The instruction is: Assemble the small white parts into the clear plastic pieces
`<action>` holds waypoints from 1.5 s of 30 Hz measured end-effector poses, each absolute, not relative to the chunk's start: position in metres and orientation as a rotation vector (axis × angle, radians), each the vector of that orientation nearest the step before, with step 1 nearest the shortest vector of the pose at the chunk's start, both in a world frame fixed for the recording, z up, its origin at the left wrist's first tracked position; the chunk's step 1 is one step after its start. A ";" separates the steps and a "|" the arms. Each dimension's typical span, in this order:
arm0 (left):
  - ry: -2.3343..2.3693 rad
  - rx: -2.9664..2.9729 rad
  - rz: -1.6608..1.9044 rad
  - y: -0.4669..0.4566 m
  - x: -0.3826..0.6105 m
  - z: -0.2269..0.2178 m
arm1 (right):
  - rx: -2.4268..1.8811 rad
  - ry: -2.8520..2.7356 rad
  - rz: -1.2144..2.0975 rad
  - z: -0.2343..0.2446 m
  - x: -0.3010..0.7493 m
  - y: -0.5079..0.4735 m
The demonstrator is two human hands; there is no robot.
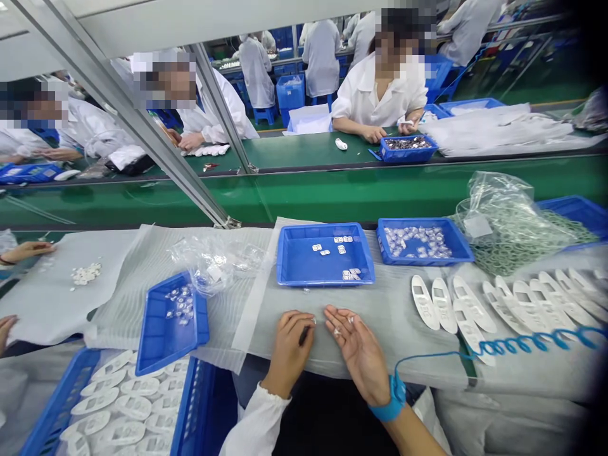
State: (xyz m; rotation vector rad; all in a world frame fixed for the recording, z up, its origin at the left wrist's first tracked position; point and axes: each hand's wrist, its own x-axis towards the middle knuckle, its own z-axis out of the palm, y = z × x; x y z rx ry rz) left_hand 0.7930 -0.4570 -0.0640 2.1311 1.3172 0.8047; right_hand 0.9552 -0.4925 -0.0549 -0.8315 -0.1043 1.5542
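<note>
2 hands [287,353] [361,354], 1 blue wrist strap [394,399]

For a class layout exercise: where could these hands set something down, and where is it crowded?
Bare foam sheet shows between the left hand, right hand and the blue tray. Crowded: rightward, the white oval pieces; leftward, the plastic bag and tilted blue tray.

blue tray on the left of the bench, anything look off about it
Yes: the blue tray sits at an angle, its near corner hanging past the foam sheet's edge above the blue crate of white parts.
</note>
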 end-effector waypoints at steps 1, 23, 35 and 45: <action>1.319 2.126 0.817 -0.457 0.792 -0.064 | -0.831 -0.091 1.561 -0.055 0.955 -0.492; 1.101 2.332 0.650 -0.479 0.794 -0.018 | -1.273 -0.508 1.430 -0.050 0.955 -0.505; 1.406 2.260 0.503 -0.453 0.750 -0.056 | -1.528 -1.139 1.526 -0.065 0.983 -0.480; 1.425 2.223 0.594 -0.440 0.748 -0.028 | -1.539 -1.075 1.638 -0.059 0.989 -0.468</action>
